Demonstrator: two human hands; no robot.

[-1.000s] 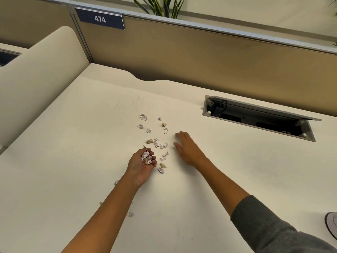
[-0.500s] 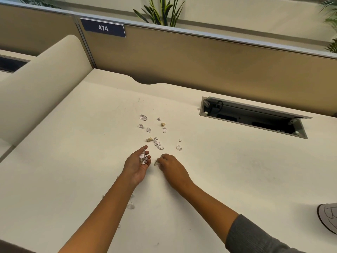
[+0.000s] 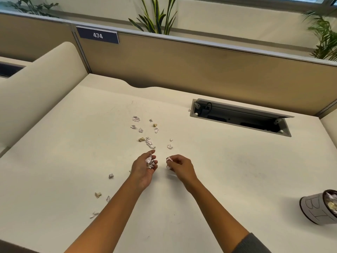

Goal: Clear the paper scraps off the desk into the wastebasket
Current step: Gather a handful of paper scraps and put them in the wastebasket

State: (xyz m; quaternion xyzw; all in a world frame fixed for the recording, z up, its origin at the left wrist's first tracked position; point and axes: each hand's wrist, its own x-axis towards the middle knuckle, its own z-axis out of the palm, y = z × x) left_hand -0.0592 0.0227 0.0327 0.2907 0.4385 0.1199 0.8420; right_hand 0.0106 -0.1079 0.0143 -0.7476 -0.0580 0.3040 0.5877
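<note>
Several small crumpled paper scraps [image 3: 148, 141] lie scattered on the cream desk [image 3: 228, 170], just beyond my hands. A few more scraps [image 3: 98, 195] lie to the left of my left forearm. My left hand [image 3: 144, 167] is palm up and cupped around a small heap of scraps. My right hand [image 3: 179, 166] is beside it, fingers pinched on a few scraps just above the desk. The grey wastebasket [image 3: 318, 209], with scraps inside, stands on the desk at the right edge of the view.
An open cable tray [image 3: 238, 117] is sunk into the desk at the back right. A tan partition [image 3: 182, 66] with a "474" sign closes the back, and a curved cream side panel [image 3: 36, 84] stands at the left.
My right hand drew back from the far scraps towards my left hand and closed on a few scraps. The view tilted, bringing the wastebasket into sight at the right.
</note>
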